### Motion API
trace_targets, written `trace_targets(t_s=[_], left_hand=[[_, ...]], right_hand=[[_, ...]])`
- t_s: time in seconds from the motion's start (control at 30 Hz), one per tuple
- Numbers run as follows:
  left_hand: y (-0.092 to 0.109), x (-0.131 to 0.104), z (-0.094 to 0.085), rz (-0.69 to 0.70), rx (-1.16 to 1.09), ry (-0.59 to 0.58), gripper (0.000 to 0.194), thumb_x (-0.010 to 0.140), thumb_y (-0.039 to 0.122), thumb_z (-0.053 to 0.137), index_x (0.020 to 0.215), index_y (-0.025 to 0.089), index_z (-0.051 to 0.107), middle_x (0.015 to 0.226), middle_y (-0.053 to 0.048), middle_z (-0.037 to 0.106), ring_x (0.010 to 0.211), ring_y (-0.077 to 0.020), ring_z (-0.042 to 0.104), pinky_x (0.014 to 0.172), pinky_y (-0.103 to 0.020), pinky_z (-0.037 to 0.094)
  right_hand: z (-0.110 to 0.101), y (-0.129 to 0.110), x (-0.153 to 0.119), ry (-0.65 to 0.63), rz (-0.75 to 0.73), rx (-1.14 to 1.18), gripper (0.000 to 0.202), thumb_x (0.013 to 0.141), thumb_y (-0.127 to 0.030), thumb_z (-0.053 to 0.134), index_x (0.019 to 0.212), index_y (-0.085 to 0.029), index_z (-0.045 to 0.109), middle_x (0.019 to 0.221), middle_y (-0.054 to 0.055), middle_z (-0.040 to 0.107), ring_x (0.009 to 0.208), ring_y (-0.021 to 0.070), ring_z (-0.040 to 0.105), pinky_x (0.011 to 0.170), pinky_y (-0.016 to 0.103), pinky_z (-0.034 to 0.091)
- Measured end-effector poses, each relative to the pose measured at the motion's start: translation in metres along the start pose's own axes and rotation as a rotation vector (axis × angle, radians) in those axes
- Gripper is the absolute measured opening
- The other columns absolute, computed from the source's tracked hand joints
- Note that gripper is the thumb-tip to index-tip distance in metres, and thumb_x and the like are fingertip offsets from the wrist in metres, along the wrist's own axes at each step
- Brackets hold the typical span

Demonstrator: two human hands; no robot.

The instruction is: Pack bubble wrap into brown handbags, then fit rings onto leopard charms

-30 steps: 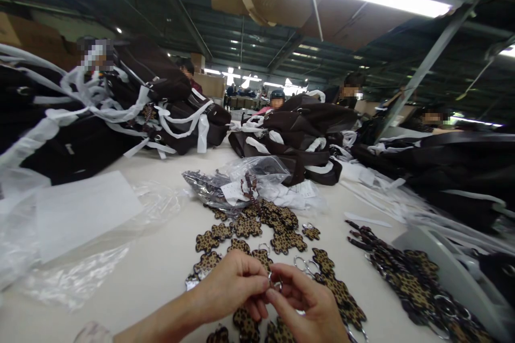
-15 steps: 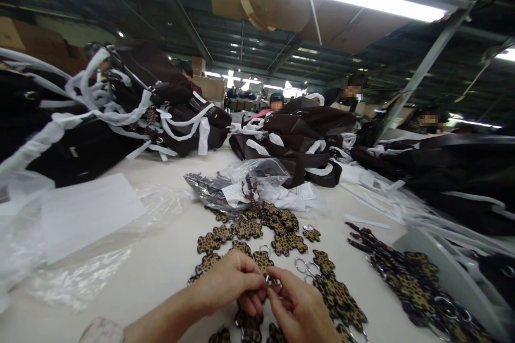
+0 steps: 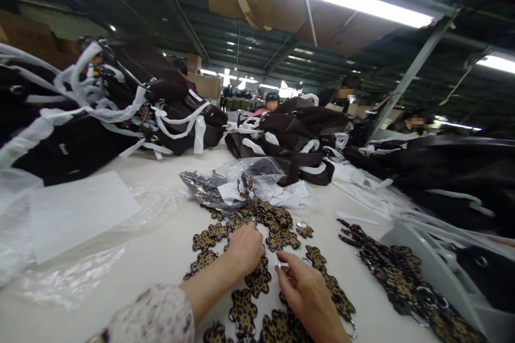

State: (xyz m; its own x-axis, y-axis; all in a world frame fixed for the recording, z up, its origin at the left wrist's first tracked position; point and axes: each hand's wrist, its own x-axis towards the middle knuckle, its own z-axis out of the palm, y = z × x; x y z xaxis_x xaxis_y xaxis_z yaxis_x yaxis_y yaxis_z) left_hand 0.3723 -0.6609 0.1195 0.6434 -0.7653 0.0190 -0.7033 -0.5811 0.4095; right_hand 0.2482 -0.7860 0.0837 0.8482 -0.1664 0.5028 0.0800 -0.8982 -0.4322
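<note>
My right hand (image 3: 306,286) pinches a silver metal key ring (image 3: 280,264) between thumb and fingers, above the table. Ahead and to its left, my left hand (image 3: 246,249) reaches in among flat, bear-shaped leopard-print charms. Its fingers point down and away, so their tips and anything in them are hidden. One leopard-print charm (image 3: 258,278) lies just below that hand. Another charm (image 3: 243,312) is nearer to me, and several more are strewn around both hands, some with silver rings attached.
A grey plastic bin (image 3: 440,265) at right has more charms with braided cords by it. Beyond the charms lies a clear plastic bag (image 3: 205,187). Dark bags with white-wrapped straps (image 3: 281,128) are heaped behind. White paper (image 3: 80,209) and plastic film cover the left. Other people work farther back.
My hands, together at the ring before, have parted. The left has moved forward onto the charms, and the right keeps the ring, a little to the right.
</note>
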Motion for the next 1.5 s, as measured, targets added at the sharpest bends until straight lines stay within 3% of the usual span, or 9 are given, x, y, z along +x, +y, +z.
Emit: trace_targets(t_s=[0.23,0.33,0.47,0.63,0.77,0.9,1.07,1.2,1.5], left_hand=[[-0.007,-0.017,-0.002,0.222,-0.013,-0.142,0.033,0.076,0.04,0.076,0.102,0.021,0.07,0.112,-0.011,0.059,0.107,-0.0309,0.055,0.093,-0.041,0.045],[-0.022,-0.035,-0.002,0.29,-0.078,-0.155,0.032,0.076,0.029,0.079,0.103,0.019,0.066,0.12,-0.011,0.056,0.11,-0.0288,0.051,0.095,-0.039,0.043],[-0.032,-0.045,-0.004,0.234,-0.111,-0.141,0.015,0.079,0.017,0.07,0.089,0.017,0.059,0.104,-0.007,0.058,0.097,-0.023,0.052,0.086,-0.034,0.042],[-0.032,-0.042,-0.015,0.223,-0.095,-0.176,0.046,0.072,0.021,0.075,0.114,0.019,0.057,0.118,-0.008,0.052,0.11,-0.027,0.048,0.095,-0.037,0.041],[-0.036,-0.034,-0.021,0.24,-0.005,-0.245,0.034,0.068,0.019,0.078,0.099,0.016,0.063,0.116,-0.01,0.055,0.108,-0.0283,0.05,0.095,-0.038,0.041],[-0.043,-0.028,-0.02,0.156,-0.047,-0.2,0.056,0.051,0.022,0.088,0.098,0.018,0.057,0.102,-0.007,0.057,0.096,-0.0284,0.05,0.085,-0.038,0.042],[-0.043,-0.024,-0.031,0.029,-0.476,-0.2,0.033,0.059,0.022,0.079,0.073,0.021,0.049,0.075,0.002,0.052,0.075,-0.018,0.046,0.065,-0.029,0.033],[-0.04,-0.025,-0.039,-0.017,-0.827,-0.206,0.026,0.061,0.021,0.069,0.073,0.02,0.047,0.072,0.004,0.052,0.069,-0.0139,0.047,0.061,-0.027,0.035],[-0.03,-0.027,-0.027,-0.347,-1.397,-0.205,0.047,0.053,0.026,0.08,0.092,0.019,0.056,0.075,0.002,0.063,0.068,-0.0203,0.066,0.059,-0.031,0.047]], right_hand=[[-0.007,0.012,0.0,0.056,0.074,0.04,0.027,0.088,-0.023,0.049,0.107,-0.016,0.067,0.093,0.011,0.079,0.074,0.0238,0.077,0.069,0.035,0.063],[-0.009,0.01,0.001,0.031,0.087,0.045,0.028,0.088,-0.023,0.048,0.107,-0.014,0.067,0.092,0.012,0.079,0.074,0.025,0.076,0.069,0.038,0.063],[-0.009,0.003,0.001,-0.003,0.075,0.044,0.029,0.089,-0.022,0.047,0.107,-0.014,0.067,0.093,0.012,0.078,0.074,0.0248,0.075,0.071,0.039,0.062],[-0.007,-0.004,0.0,-0.032,0.064,0.06,0.028,0.09,-0.021,0.045,0.107,-0.014,0.066,0.09,0.011,0.077,0.076,0.0238,0.074,0.07,0.036,0.061],[-0.006,-0.005,0.0,-0.039,0.041,0.045,0.027,0.09,-0.022,0.045,0.105,-0.014,0.066,0.087,0.01,0.077,0.073,0.0246,0.074,0.069,0.038,0.061],[-0.006,-0.004,0.001,-0.052,0.045,0.055,0.027,0.09,-0.022,0.045,0.104,-0.014,0.067,0.088,0.01,0.077,0.074,0.0252,0.075,0.068,0.039,0.06],[-0.002,-0.001,0.0,-0.065,0.052,0.104,0.027,0.09,-0.023,0.046,0.105,-0.016,0.067,0.086,0.008,0.077,0.071,0.0238,0.074,0.066,0.037,0.059],[0.003,0.0,-0.003,-0.028,0.051,0.129,0.026,0.09,-0.023,0.045,0.105,-0.017,0.066,0.084,0.007,0.075,0.068,0.0224,0.072,0.062,0.035,0.057],[-0.004,-0.016,0.0,0.023,0.0,0.18,0.024,0.089,-0.02,0.048,0.102,-0.017,0.067,0.081,0.006,0.076,0.06,0.0181,0.072,0.058,0.028,0.058]])
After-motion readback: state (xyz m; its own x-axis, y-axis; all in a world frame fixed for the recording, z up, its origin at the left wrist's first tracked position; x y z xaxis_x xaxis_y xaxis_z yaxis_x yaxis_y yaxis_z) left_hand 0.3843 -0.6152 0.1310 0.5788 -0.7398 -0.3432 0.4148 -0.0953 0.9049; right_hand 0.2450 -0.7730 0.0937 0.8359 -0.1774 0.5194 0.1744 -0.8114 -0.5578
